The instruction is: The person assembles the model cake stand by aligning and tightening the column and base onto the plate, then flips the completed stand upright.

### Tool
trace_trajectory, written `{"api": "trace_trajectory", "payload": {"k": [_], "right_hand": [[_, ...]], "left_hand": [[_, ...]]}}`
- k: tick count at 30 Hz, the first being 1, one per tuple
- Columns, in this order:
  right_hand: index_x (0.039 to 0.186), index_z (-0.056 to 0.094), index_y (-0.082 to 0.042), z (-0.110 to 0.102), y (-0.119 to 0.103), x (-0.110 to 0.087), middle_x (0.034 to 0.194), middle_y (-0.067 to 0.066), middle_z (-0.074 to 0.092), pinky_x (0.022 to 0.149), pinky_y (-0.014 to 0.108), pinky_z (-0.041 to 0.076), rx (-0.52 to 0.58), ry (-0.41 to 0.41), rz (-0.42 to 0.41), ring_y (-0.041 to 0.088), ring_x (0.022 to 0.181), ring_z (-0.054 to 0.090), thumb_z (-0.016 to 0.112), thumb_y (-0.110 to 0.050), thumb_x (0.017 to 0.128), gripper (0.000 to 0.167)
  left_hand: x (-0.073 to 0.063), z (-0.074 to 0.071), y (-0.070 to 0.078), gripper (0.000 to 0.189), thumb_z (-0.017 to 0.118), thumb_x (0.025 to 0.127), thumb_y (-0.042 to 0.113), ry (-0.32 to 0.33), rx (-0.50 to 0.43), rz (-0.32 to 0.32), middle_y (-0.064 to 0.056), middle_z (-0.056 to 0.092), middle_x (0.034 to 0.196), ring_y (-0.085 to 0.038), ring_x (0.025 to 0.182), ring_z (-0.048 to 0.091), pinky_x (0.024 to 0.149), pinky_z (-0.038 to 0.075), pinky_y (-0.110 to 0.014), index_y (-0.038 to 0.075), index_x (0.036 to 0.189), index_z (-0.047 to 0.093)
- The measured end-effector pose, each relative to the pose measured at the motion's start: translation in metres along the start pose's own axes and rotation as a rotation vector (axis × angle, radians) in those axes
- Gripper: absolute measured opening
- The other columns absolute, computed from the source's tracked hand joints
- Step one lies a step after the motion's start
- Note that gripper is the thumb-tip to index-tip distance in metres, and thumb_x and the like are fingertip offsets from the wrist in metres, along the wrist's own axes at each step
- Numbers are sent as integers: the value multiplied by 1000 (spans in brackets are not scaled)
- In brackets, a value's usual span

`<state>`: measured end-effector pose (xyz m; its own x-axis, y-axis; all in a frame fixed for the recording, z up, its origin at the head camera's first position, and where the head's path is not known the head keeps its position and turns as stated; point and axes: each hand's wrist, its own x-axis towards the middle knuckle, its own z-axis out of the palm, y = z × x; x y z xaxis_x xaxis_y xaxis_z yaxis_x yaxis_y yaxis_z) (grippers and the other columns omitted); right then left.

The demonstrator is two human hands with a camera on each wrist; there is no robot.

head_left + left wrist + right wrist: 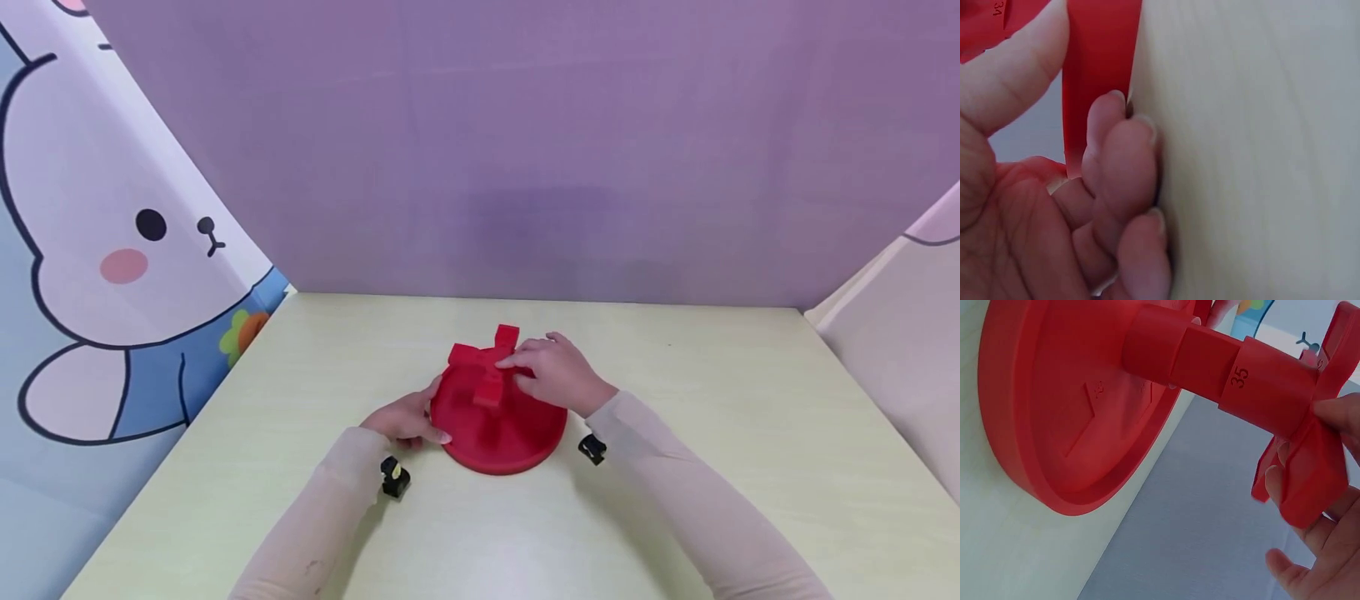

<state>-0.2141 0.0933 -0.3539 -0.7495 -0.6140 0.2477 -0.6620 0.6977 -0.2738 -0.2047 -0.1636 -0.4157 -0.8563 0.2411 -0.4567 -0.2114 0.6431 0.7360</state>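
1. A round red plastic base with a raised rim (pixel 513 446) sits on the pale wood-grained bench (pixel 720 375), in front of the person.
2. A squarish red plastic post (pixel 1205 362) stands up from the base's middle, between a lower collar and a red plastic top with several flat arms (pixel 1279 387), marked "35" on its side.
3. The left hand (pixel 408 417) grips the base at its left edge, thumb over the rim and fingers bent along the outside, the gap narrowed to the rim's thickness.
4. The right hand (pixel 555 375) holds the top from the right, its fingers and thumb bent in among the arms; part of that grip is hidden.
5. Both wrists wear cream sleeves (pixel 690 492), a small black block (pixel 395 477) beside each.
6. Behind the bench hangs a plain purple cloth (pixel 525 150).
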Motion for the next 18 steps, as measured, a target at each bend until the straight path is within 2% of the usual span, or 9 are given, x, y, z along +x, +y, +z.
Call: {"api": "trace_trajectory", "payload": {"k": [3, 7, 13, 18], "right_hand": [[117, 71, -13, 1, -2, 0, 101, 4, 67, 84, 42, 50, -3, -8, -2, 18, 86, 61, 76, -14, 80, 38], [119, 69, -12, 0, -6, 0, 94, 3, 65, 68, 29, 50, -4, -34, 12, 11, 72, 55, 77, -18, 79, 40], [122, 68, -11, 0, -11, 0, 94, 2, 67, 65, 25, 50, 10, -53, 32, 9, 72, 56, 72, -23, 85, 39], [125, 66, -12, -1, -13, 0, 79, -2, 65, 59, 22, 46, 12, -79, 51, 8, 61, 51, 63, -15, 91, 34]], "left_hand": [[-1, -1, 0, 104, 80, 75, 16, -11, -1, 9, -11, 52, 107, -22, 58, 49, 52, 42, -28, 23, 155, 14], [-1, -1, 1, 103, 80, 76, 15, -16, -9, 9, -11, 53, 106, -22, 56, 49, 51, 42, -29, 24, 155, 14], [0, -2, 1, 105, 82, 73, 17, -9, -8, -3, -11, 52, 113, -22, 57, 51, 52, 44, -28, 24, 155, 17], [0, -2, 1, 105, 81, 75, 18, -18, 6, 4, -11, 51, 116, -22, 56, 51, 52, 43, -28, 21, 155, 14]]}}
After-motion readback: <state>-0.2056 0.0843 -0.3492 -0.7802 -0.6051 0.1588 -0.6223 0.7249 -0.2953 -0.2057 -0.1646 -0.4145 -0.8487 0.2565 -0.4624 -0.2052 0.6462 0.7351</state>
